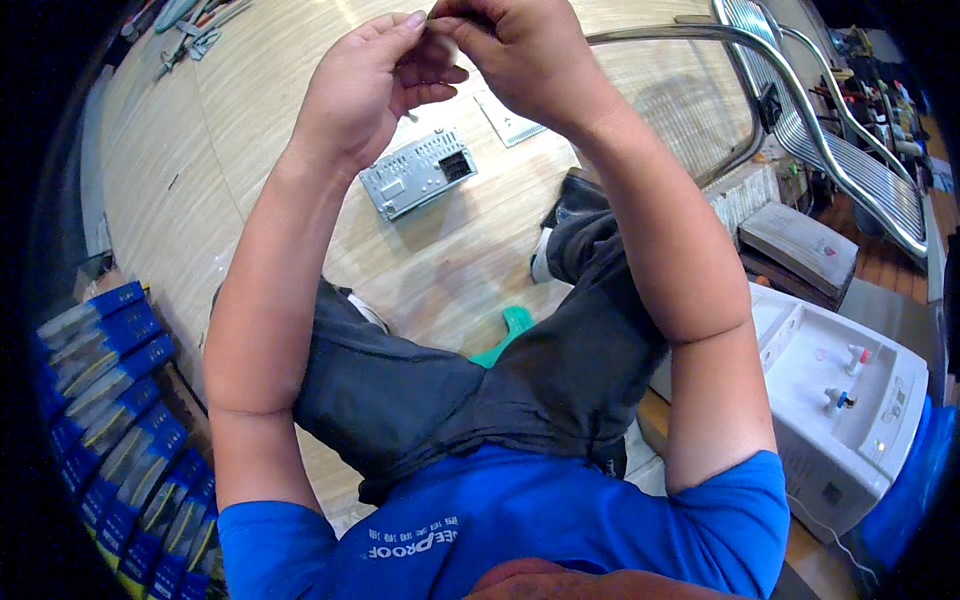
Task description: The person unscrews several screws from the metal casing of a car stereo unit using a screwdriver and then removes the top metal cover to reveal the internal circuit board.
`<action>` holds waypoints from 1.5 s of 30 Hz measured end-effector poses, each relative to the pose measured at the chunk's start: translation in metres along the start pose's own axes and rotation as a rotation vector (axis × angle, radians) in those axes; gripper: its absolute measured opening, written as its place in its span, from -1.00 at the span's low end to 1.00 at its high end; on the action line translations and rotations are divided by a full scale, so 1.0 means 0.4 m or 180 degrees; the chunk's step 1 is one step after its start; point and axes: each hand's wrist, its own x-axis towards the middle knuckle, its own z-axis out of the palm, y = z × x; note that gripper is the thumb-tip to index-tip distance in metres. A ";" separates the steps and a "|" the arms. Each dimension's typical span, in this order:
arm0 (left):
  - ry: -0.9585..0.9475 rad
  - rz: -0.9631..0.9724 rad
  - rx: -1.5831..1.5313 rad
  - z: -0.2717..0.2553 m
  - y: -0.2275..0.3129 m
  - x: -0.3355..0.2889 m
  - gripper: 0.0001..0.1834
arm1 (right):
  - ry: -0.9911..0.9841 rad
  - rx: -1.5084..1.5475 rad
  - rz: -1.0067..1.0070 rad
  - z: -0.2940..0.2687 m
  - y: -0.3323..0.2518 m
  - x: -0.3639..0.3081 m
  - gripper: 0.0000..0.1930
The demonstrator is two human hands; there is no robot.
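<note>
Both my arms are raised to the far edge of the view, and my hands meet there. My left hand pinches with thumb and forefinger, the other fingers curled. My right hand is closed with its fingertips against the left ones. Whatever they hold between them is too small to make out. Below the hands, a silver metal car stereo unit with vent holes and a black connector socket lies on the floor. A flat pale metal plate rests just beyond it, partly behind my right wrist.
Chrome-framed seats stand at the far right. A white water dispenser is near my right elbow, by a cardboard box. Blue packages line the left. Tools lie far left. Something green shows between my legs.
</note>
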 end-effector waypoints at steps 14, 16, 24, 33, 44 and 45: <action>0.0779 0.0063 0.0905 0.027 -0.018 -0.010 -0.69 | -0.0184 -0.0438 0.0119 0.019 0.001 -0.002 -0.95; 0.0683 0.0272 0.2386 0.023 -0.032 -0.035 -0.65 | -0.0180 -0.0678 -0.0025 0.019 0.026 -0.005 -0.94; -0.1570 -0.1478 0.5600 0.003 -0.241 -0.183 -0.69 | -0.1351 -0.1655 0.0881 0.167 0.270 -0.103 -0.79; -0.1783 -0.1914 0.6316 -0.085 -0.381 -0.278 -0.57 | -0.1873 -0.1747 0.1481 0.261 0.425 -0.223 -0.80; -0.1624 -0.2883 0.5524 -0.133 -0.377 -0.209 -0.25 | -0.2014 -0.2046 0.1413 0.315 0.479 -0.221 -0.84; -0.1609 -0.2892 0.5517 -0.135 -0.380 -0.210 -0.25 | -0.2026 -0.2041 0.1440 0.319 0.481 -0.224 -0.84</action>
